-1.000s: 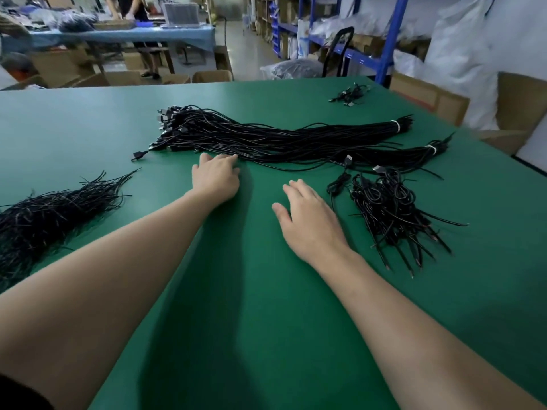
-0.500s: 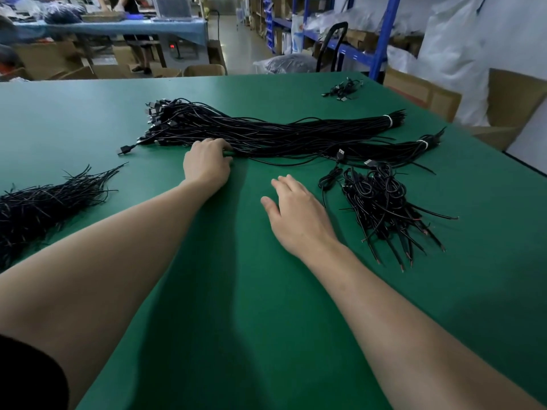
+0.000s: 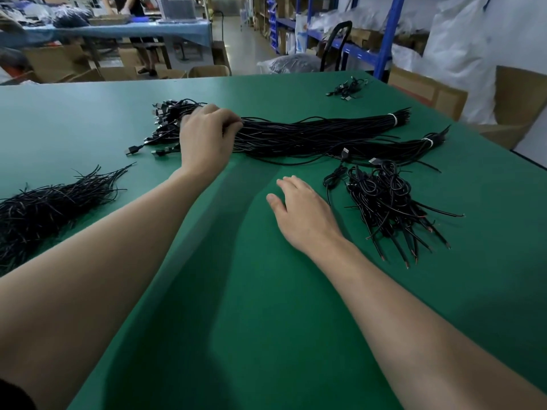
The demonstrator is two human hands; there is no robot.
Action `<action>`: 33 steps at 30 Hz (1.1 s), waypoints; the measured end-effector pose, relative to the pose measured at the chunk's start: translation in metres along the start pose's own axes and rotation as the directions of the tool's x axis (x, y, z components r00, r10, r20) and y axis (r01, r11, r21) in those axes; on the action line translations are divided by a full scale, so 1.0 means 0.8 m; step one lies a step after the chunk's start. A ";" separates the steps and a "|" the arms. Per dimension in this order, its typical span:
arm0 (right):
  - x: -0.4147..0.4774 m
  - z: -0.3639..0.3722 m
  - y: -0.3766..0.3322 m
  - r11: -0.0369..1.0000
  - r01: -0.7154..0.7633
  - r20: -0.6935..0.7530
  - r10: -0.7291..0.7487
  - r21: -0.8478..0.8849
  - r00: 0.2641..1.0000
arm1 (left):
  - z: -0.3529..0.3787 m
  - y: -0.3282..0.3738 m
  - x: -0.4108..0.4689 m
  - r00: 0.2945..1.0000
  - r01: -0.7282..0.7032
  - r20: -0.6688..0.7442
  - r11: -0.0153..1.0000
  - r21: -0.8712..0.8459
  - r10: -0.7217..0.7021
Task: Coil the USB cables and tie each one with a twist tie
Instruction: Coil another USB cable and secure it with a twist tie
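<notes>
**Green bench (image 3: 266,291), stockroom behind: one cable singled out**

Blue shelving (image 3: 384,34) stood beyond. The left hand (image 3: 207,137) pinched strands of the long USB cables (image 3: 310,134) at their far plug end, probably to draw one free. The right hand (image 3: 305,214) lay flat, fingers (image 3: 293,186) relaxed, beside the coiled pile (image 3: 381,196). What looked like twist ties (image 3: 44,208) lay near left.

Left hand (image 3: 204,140) covers part of the cable bundle (image 3: 310,134); twist ties (image 3: 44,208) cropped left.

no legible text, labels, brands or numbers anywhere
</notes>
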State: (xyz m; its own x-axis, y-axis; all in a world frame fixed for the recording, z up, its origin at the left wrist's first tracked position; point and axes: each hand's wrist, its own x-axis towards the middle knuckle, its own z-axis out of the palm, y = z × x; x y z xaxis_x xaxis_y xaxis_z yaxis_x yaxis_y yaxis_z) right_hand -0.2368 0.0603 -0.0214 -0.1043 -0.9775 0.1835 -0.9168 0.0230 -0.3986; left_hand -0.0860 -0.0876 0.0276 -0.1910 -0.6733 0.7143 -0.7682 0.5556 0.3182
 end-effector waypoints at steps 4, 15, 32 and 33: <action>0.002 -0.003 0.002 0.999 -0.021 -0.001 0.021 0.046 1.000 | -0.026 0.038 -0.018 0.997 -0.041 0.058 0.993 -0.115 0.048; 0.084 -0.003 -0.014 0.997 -0.032 0.068 0.036 -0.065 0.997 | -0.093 0.042 -0.115 0.847 0.217 0.492 0.976 0.027 -0.202; 0.177 0.003 0.046 0.917 -0.227 0.182 0.297 -0.329 0.937 | -0.168 -0.020 -0.175 0.713 0.682 0.360 0.474 -0.557 -0.602; 0.176 0.003 0.046 0.919 -0.224 0.178 0.292 -0.324 0.940 | -0.172 -0.024 -0.177 0.727 0.678 0.365 0.523 -0.516 -0.581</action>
State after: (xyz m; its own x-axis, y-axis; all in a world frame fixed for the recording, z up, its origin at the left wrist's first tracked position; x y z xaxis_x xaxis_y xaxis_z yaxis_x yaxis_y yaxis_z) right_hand -0.2846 -0.0770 -0.0125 -0.2969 -0.9493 -0.1036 -0.9442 0.3081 -0.1169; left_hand 0.0401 0.0639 0.0062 0.0843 -0.9907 0.1067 -0.2160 0.0864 0.9726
